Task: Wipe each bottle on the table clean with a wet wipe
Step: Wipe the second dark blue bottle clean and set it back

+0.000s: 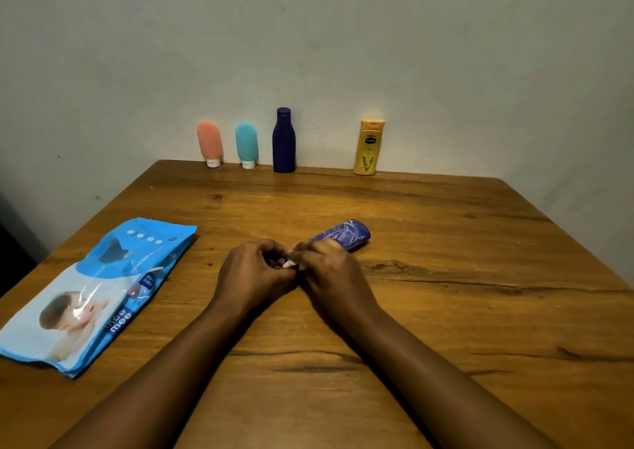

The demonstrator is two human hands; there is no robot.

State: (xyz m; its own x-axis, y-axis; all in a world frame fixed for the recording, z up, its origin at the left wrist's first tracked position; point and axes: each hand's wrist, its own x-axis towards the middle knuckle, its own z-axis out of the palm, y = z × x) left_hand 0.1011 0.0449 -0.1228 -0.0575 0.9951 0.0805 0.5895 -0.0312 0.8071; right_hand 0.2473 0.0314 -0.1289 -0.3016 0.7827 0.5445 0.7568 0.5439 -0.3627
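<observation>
A purple bottle [346, 234] lies on its side in the middle of the wooden table [446, 277], its far end pointing up and right. Its near end is hidden under my hands. My left hand [255, 273] is curled around that near end. My right hand [331, 277] lies over the bottle and presses a small white wet wipe [291, 264], only a corner of which shows between the two hands. Along the wall stand a pink tube [210, 143], a teal tube [247, 144], a dark blue bottle [283, 141] and a yellow bottle [368, 148].
A blue pack of baby wipes [96, 294] lies flat at the left of the table, near its left edge. The table's back edge meets a plain wall. Bare wood stretches to the right of my hands and in front of the row of bottles.
</observation>
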